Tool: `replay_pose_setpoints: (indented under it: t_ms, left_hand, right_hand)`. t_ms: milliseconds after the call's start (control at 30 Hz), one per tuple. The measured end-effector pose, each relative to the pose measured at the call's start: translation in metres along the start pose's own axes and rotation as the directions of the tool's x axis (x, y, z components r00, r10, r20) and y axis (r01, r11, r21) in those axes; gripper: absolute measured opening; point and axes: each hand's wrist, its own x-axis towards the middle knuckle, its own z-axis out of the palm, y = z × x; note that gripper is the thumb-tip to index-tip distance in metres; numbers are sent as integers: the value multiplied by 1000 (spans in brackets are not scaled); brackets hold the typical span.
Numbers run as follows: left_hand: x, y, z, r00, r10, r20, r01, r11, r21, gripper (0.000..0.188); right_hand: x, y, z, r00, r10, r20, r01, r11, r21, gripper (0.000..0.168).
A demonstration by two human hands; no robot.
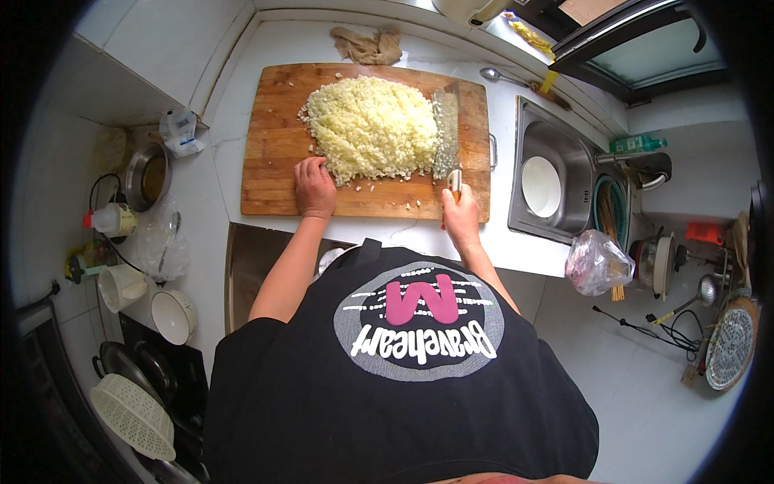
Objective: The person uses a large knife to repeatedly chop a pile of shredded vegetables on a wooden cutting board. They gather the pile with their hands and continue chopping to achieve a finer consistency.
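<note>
A large heap of finely chopped pale-yellow vegetable (375,128) covers much of a wooden cutting board (275,133) on the white counter. My right hand (461,213) grips the handle of a cleaver (448,130), whose broad blade, speckled with chopped bits, lies along the heap's right side. My left hand (316,189) rests at the board's near edge, its fingertips by the heap's lower left; it holds nothing that I can see, and whether its fingers are spread is unclear. Loose bits are scattered over the near part of the board.
Beyond the board lies a crumpled brown cloth (366,46). Right of it are a metal spoon (505,76) and a steel sink (529,221) with a white bowl (541,187). A metal bowl (148,177), a white bowl (173,317) and a white colander (133,417) stand at left.
</note>
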Motion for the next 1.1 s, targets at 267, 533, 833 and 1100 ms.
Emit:
replay_pose_setpoints:
  t_ms: [267, 533, 833, 1100]
  left_hand:
    - [0, 4, -3, 1000, -2, -5, 2, 1000, 6, 17]
    - [-2, 1, -1, 1000, -28, -4, 28, 999, 16, 18]
    - [-2, 2, 0, 999, -34, -14, 35, 999, 19, 18]
    - [-4, 2, 1, 1000, -17, -5, 18, 999, 33, 17]
  right_hand:
    - [-10, -26, 6, 959, -275, 62, 268, 819, -507, 28]
    - [6, -58, -22, 941, -310, 138, 337, 806, -486, 27]
    - [30, -59, -17, 948, -168, 271, 297, 773, -561, 30]
    - [31, -57, -10, 936, -131, 327, 317, 716, -622, 29]
